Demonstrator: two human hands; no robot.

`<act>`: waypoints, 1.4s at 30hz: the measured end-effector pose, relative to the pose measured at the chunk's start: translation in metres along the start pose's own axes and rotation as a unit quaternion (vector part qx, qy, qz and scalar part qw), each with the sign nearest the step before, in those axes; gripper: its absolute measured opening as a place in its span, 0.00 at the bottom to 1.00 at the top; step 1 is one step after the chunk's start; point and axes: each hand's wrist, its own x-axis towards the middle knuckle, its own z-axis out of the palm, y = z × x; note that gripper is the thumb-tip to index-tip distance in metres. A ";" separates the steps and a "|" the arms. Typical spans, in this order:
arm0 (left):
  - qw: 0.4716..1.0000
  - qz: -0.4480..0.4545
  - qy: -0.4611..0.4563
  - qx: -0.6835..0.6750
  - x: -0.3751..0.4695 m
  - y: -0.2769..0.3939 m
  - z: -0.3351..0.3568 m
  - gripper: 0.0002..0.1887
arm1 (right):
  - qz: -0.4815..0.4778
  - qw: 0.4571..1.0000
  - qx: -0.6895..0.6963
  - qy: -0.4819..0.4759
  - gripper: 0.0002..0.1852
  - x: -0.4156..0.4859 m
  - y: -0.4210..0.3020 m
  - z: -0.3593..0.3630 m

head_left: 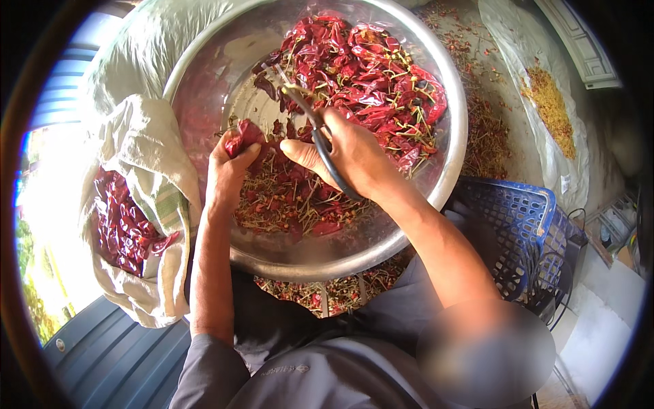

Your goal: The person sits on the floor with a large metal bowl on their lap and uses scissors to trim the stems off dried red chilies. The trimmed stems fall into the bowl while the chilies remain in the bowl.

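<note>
Over the left part of a large round metal basin [454,122], my left hand [230,166] grips a dried red chili pepper [246,138]. To its right, my right hand [347,153] has its fingers in the dark handles of a pair of scissors [322,135], whose blades point up and left over the basin. Dried red chilies with stems [365,94] are heaped in the basin's far right part. Nearer to me in the basin lie cut stems and bits of chili [286,204]. The scissors do not touch the held pepper.
A cloth sack [148,122] on the left holds dried red chilies [122,225]. At the right stands a blue plastic basket [526,204]. Stems and chili scraps [483,133] cover the floor beyond it, beside a white plastic sheet [516,56] bearing yellow seeds [552,107].
</note>
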 end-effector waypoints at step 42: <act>0.976 0.021 0.048 -0.211 -0.015 0.019 0.018 0.03 | -0.075 0.989 -0.112 -0.065 0.39 0.004 0.016 0.031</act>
